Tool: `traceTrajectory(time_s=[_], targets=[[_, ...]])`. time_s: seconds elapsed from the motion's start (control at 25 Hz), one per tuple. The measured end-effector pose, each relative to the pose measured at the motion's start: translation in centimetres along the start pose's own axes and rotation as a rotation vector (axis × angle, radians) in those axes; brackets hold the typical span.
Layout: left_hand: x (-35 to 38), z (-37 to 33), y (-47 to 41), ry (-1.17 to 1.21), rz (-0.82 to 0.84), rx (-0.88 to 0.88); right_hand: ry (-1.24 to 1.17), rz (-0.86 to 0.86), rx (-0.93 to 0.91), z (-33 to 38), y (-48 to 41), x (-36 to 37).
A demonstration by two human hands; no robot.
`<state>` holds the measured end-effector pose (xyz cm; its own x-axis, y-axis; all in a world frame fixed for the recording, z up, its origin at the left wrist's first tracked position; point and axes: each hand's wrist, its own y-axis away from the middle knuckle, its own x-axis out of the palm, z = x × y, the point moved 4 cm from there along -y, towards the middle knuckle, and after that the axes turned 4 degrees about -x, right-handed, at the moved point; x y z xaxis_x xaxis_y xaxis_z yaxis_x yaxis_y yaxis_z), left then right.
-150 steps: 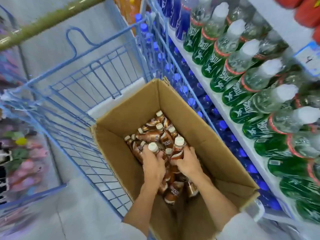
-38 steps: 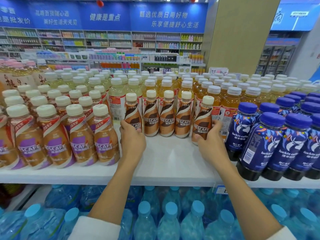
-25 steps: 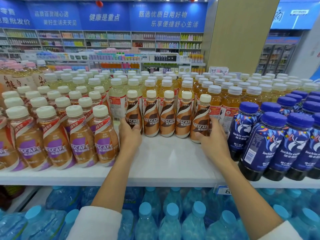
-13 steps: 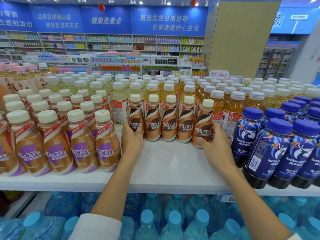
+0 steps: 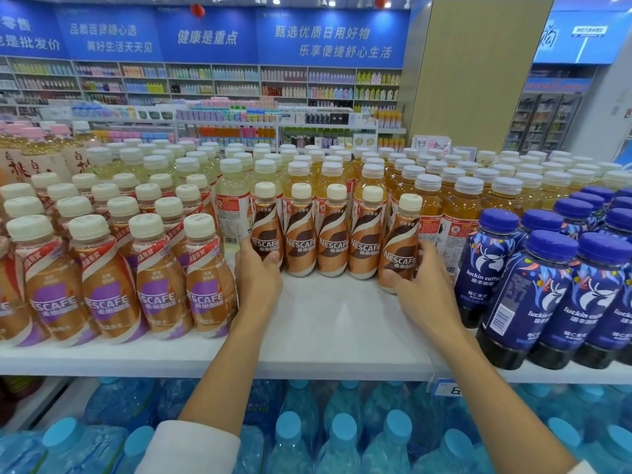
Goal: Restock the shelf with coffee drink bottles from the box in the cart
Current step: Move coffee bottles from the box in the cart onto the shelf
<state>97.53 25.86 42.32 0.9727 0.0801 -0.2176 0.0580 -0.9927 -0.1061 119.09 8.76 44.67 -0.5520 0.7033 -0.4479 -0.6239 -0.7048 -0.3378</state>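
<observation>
At frame centre, the left hand curled round the leftmost Nescafé bottle on the shelf; the right hand gripped the tilted rightmost bottle. Released while leaning, it could topple forward.

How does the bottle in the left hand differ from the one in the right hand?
The left bottle, gripped by the left hand, stands upright; the right bottle, gripped by the right hand, tilts. The left bottle sits in line with the row; the right bottle sits nearer the front of the shelf. Both are brown-label Nescafe with cream caps.
</observation>
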Motion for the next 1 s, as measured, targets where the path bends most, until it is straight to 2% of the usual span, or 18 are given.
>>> traceTrajectory(time_s=[0.6, 1.0], targets=[[-0.7, -0.8, 1.8, -0.008, 0.05, 0.003, 0.003, 0.23, -0.165, 4.9, 2.8, 7.6], [-3.2, -0.4, 8.8, -0.126, 0.253, 0.056, -0.096, 0.261, -0.214, 6.0, 2.9, 9.9]])
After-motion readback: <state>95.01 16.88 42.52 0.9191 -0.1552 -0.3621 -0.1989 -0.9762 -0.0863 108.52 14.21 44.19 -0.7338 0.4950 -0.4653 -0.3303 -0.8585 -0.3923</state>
